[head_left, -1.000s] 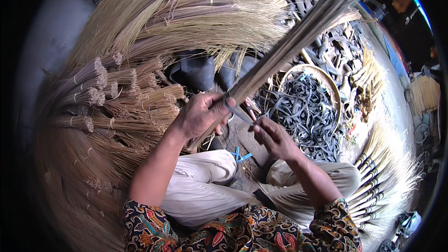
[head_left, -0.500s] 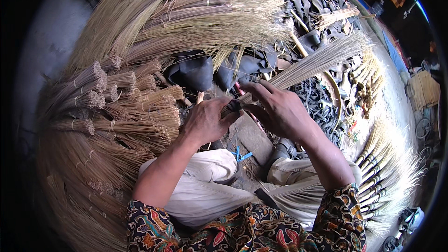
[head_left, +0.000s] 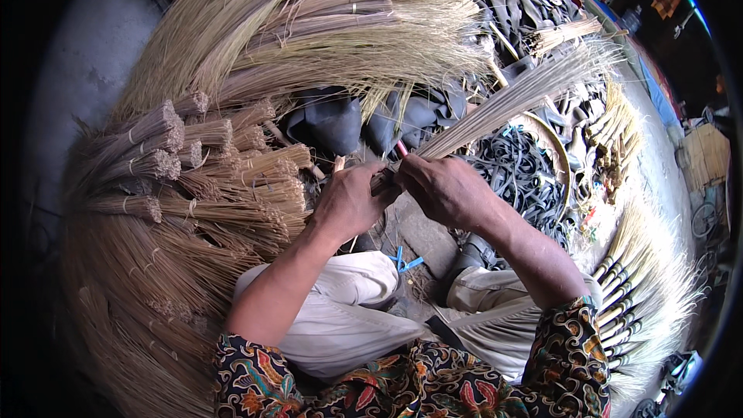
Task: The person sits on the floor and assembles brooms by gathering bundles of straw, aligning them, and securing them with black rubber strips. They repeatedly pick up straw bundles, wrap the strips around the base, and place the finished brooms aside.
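A long bundle of pale broom grass (head_left: 507,107) lies slanted in front of me, its feathery end fanning to the upper right. My left hand (head_left: 348,200) is closed round its butt end. Right beside it, my right hand (head_left: 441,188) is closed at the bundle's narrow part, fingers curled and knuckles up. The fingers hide most of the stretch between the hands, where a dark band showed earlier. Just beyond the right hand, a thin red-pink rod (head_left: 401,148) pokes up.
Tied grass bundles (head_left: 340,31) are heaped at the far side, with cut-ended bundles (head_left: 255,182) on the left. Black rubber sheets (head_left: 325,120) lie ahead, and a round basket (head_left: 563,178) of black rubber strips (head_left: 515,170) to the right. Finished hand brooms (head_left: 619,310) lie near right.
My right hand has closed its fingers and turned knuckles up over the bundle's binding. Before, its fingers were spread around the dark band. The left hand keeps its grip.
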Available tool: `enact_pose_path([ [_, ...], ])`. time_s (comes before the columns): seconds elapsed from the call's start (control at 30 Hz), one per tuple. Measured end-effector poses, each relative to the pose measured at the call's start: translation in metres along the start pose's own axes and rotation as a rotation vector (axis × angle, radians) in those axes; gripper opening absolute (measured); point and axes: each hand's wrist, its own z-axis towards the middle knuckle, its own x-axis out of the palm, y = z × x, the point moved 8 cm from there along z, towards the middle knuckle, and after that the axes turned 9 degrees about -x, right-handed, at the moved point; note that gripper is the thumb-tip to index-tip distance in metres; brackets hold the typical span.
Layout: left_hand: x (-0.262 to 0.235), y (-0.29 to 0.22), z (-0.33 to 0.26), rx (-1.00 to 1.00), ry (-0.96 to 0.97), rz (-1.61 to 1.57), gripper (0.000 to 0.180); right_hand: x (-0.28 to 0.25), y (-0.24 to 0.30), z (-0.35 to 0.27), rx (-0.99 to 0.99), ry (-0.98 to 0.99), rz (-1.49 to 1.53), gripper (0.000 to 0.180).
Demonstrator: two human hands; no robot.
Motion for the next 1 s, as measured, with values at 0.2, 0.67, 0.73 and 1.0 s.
enact_pose_path([
  [0.2,0.015,0.023,0.005,-0.334,0.214,-0.708,0.041,-0.007,0.005,-0.017,-0.095,-0.323,0.244,0.016],
  [0.67,-0.009,-0.002,0.011,-0.153,-0.015,-0.694,0.042,-0.009,0.024,-0.017,0.055,-0.873,0.106,0.027],
  [0.73,-0.011,-0.002,0.011,-0.123,-0.055,-0.640,0.042,-0.007,0.023,-0.013,0.104,-0.875,0.125,0.031],
  [1.0,-0.007,-0.005,0.010,-0.061,-0.008,-0.590,0.040,-0.019,0.020,-0.008,0.166,-0.791,-0.077,0.030],
])
